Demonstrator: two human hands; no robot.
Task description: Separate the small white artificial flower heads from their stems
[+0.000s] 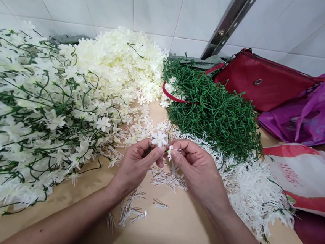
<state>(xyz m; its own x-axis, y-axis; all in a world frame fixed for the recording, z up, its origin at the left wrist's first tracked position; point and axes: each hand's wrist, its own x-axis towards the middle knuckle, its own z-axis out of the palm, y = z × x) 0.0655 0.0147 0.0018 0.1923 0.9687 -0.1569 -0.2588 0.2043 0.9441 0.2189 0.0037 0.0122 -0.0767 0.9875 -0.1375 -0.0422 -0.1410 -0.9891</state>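
My left hand (pixel 140 162) is closed, with a white flower (pixel 159 139) pinched between thumb and fingers. Close beside it, my right hand (pixel 197 165) pinches a small white blossom (pixel 170 152) near its fingertips. The two hands almost meet, and the stem parts between them are mostly hidden. Behind them loose white petals (pixel 139 125) are scattered. White stamen pieces (pixel 170 178) lie on the tan tabletop (pixel 169 230) under the hands, with more (pixel 131 207) nearer to me.
Finished-looking white flowers with green stems (pixel 35 125) fill the left. A petal heap (pixel 122 60) stands behind, green stems (pixel 215 108) right of it, white stamens (pixel 256 188) at right. Beyond are a red bag (pixel 264 80), a purple bag (pixel 321 110) and a printed bag (pixel 307 174).
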